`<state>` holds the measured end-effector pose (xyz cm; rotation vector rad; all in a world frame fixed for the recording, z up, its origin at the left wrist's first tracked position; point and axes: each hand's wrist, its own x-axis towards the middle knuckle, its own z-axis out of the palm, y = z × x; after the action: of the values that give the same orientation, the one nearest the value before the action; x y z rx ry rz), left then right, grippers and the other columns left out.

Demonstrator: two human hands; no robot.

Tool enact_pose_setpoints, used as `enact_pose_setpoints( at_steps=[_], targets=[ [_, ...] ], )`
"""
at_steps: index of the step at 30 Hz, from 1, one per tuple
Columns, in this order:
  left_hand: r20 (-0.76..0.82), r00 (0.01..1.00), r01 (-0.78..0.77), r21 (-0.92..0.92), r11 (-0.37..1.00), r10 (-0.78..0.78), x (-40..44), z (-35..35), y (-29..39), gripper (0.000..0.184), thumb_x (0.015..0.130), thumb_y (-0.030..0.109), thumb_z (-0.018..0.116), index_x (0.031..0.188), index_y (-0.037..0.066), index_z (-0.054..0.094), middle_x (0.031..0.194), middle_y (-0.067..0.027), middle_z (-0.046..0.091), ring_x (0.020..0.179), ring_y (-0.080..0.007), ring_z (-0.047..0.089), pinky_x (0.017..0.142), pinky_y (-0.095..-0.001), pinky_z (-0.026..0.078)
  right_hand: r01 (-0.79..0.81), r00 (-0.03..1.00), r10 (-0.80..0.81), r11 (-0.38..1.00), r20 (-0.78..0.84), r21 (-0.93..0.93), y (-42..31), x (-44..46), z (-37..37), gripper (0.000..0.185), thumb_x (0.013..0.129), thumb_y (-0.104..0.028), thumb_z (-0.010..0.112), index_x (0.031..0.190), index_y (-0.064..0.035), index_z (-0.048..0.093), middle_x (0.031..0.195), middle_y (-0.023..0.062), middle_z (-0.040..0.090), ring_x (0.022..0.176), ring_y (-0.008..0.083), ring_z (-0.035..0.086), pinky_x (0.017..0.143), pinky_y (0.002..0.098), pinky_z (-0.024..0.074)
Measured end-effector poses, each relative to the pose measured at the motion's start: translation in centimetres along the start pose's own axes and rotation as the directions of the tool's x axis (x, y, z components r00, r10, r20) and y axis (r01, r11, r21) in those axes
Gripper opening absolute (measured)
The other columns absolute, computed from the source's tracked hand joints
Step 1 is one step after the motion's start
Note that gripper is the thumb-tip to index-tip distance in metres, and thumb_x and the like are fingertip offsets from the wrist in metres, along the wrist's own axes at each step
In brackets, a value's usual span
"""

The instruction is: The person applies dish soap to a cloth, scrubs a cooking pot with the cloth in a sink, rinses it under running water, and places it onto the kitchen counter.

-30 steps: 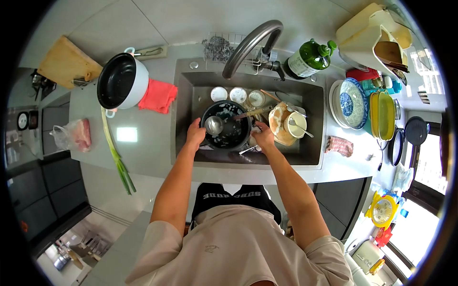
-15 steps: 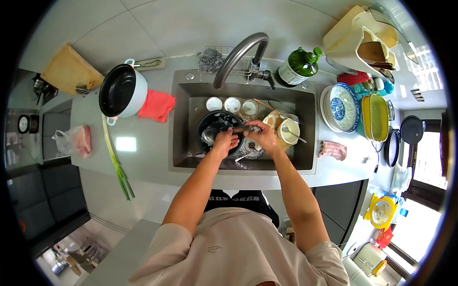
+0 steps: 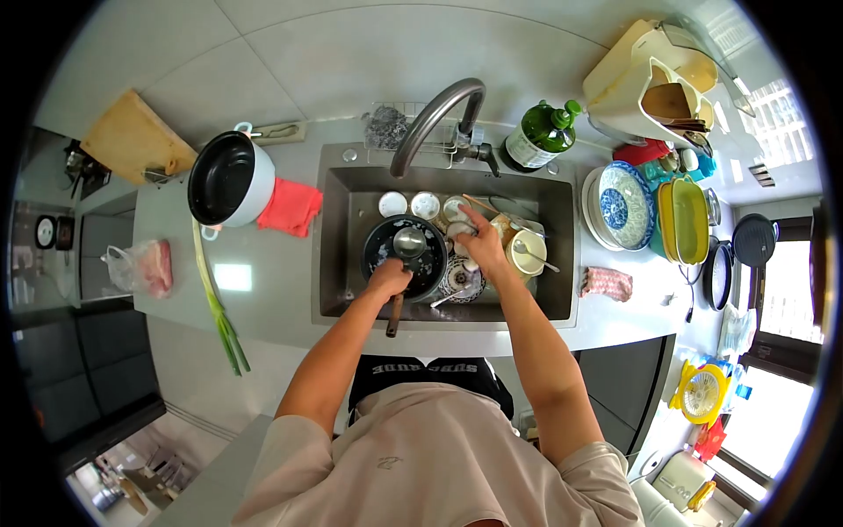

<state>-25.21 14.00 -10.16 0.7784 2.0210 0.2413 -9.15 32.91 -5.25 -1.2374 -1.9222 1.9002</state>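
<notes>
My left hand [image 3: 389, 277] is closed around a metal ladle. The ladle's round bowl [image 3: 409, 242] is over the black pot [image 3: 376, 250], which has suds and water in it, and its brown handle points toward me past the sink's front edge. My right hand [image 3: 483, 248] is over the middle of the sink, its fingers curved about a pale greyish thing [image 3: 459, 230] that I cannot make out. Beneath it lies a patterned bowl [image 3: 461, 279]. A cream-coloured mug [image 3: 526, 255] with a spoon stands just right of that hand.
Small white cups [image 3: 392, 204] line the back of the sink [image 3: 334, 299], under the faucet [image 3: 435, 110]. Left are a white-sided pot [image 3: 250, 189], red cloth [image 3: 290, 207] and green onion [image 3: 213, 303]. A green soap bottle [image 3: 531, 140], stacked plates [image 3: 625, 206] and meat [image 3: 607, 283] are right.
The ladle has turned from lying sideways between both hands to pointing toward me, in my left hand alone. My left hand moved left and nearer; my right hand let go of the handle.
</notes>
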Motion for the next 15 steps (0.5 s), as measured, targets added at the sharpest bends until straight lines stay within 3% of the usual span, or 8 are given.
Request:
enact_pose_setpoints(
  at_steps=[1, 2, 3, 4, 7, 14, 15],
  targets=[
    [-0.185, 0.981, -0.059, 0.028, 0.998, 0.063, 0.2, -0.2, 0.7, 0.035, 0.100, 0.016, 0.066, 0.131, 0.000, 0.065, 0.122, -0.0158, 0.074, 0.114, -0.0277, 0.069, 0.098, -0.0371, 0.053, 0.045, 0.995, -0.045, 0.999, -0.086, 0.000, -1.1, 0.4, 0.0, 0.067, 0.080, -0.013, 0.074, 0.146, -0.0118, 0.060, 0.123, 0.0134, 0.073, 0.108, 0.0214, 0.068, 0.097, 0.0324, 0.0513],
    [-0.183, 0.981, -0.063, 0.032, 0.998, 0.068, 0.9, -0.8, 1.7, 0.035, 0.100, 0.016, 0.066, 0.131, 0.000, 0.065, 0.122, -0.0158, 0.074, 0.114, -0.0277, 0.069, 0.098, -0.0371, 0.053, 0.090, 0.981, -0.089, 0.996, -0.171, -0.005, -2.3, 0.9, 0.0, 0.068, 0.080, -0.013, 0.074, 0.147, -0.0124, 0.060, 0.122, 0.0134, 0.073, 0.106, 0.0209, 0.068, 0.095, 0.0321, 0.0517],
    [-0.259, 0.960, -0.177, -0.258, 0.950, 0.109, 3.1, -0.9, 2.1, 0.038, 0.100, 0.015, 0.066, 0.135, 0.002, 0.063, 0.129, -0.0161, 0.071, 0.120, -0.0270, 0.067, 0.101, -0.0364, 0.052, 0.120, 0.974, -0.111, 0.992, -0.197, 0.039, -2.5, 1.9, -0.1, 0.072, 0.081, -0.008, 0.073, 0.151, -0.0107, 0.055, 0.119, 0.0135, 0.073, 0.102, 0.0208, 0.069, 0.092, 0.0323, 0.0532],
    [-0.342, 0.932, -0.294, -0.513, 0.806, 0.122, 4.3, -1.7, 3.1, 0.042, 0.100, 0.015, 0.065, 0.140, 0.004, 0.062, 0.135, -0.0165, 0.068, 0.126, -0.0263, 0.064, 0.104, -0.0357, 0.050, 0.123, 0.973, -0.113, 0.992, -0.200, 0.039, -3.5, 2.4, -0.2, 0.072, 0.081, -0.008, 0.073, 0.151, -0.0107, 0.055, 0.119, 0.0135, 0.073, 0.102, 0.0208, 0.069, 0.092, 0.0323, 0.0532],
    [-0.390, 0.909, -0.360, -0.553, 0.751, 0.148, 5.5, -4.0, 6.7, 0.040, 0.100, 0.013, 0.064, 0.140, 0.006, 0.062, 0.136, -0.0129, 0.068, 0.122, -0.0243, 0.065, 0.100, -0.0358, 0.052, 0.142, 0.958, -0.044, 0.931, -0.283, 0.336, -5.9, 3.2, -0.9, 0.079, 0.083, 0.002, 0.067, 0.158, -0.0076, 0.043, 0.119, 0.0122, 0.070, 0.098, 0.0202, 0.067, 0.087, 0.0320, 0.0540],
    [-0.294, 0.956, -0.256, -0.789, 0.559, 0.023, 5.0, -6.0, 8.9, 0.031, 0.106, 0.014, 0.057, 0.136, 0.011, 0.064, 0.130, -0.0054, 0.067, 0.107, -0.0176, 0.065, 0.091, -0.0358, 0.051, 0.104, 0.932, -0.004, 0.961, -0.362, 0.258, -4.6, 5.6, -2.8, 0.079, 0.081, 0.001, 0.068, 0.157, -0.0066, 0.046, 0.126, 0.0154, 0.068, 0.103, 0.0230, 0.067, 0.089, 0.0339, 0.0542],
    [-0.307, 0.952, -0.251, -0.817, 0.519, -0.022, 5.3, -5.9, 8.6, 0.028, 0.105, 0.014, 0.057, 0.130, 0.007, 0.066, 0.121, -0.0063, 0.069, 0.104, -0.0173, 0.066, 0.090, -0.0342, 0.052, 0.092, 0.938, 0.008, 0.958, -0.348, 0.271, -4.9, 5.4, -2.7, 0.080, 0.081, 0.002, 0.067, 0.157, -0.0072, 0.045, 0.130, 0.0151, 0.065, 0.105, 0.0233, 0.066, 0.089, 0.0344, 0.0543]
  ],
)
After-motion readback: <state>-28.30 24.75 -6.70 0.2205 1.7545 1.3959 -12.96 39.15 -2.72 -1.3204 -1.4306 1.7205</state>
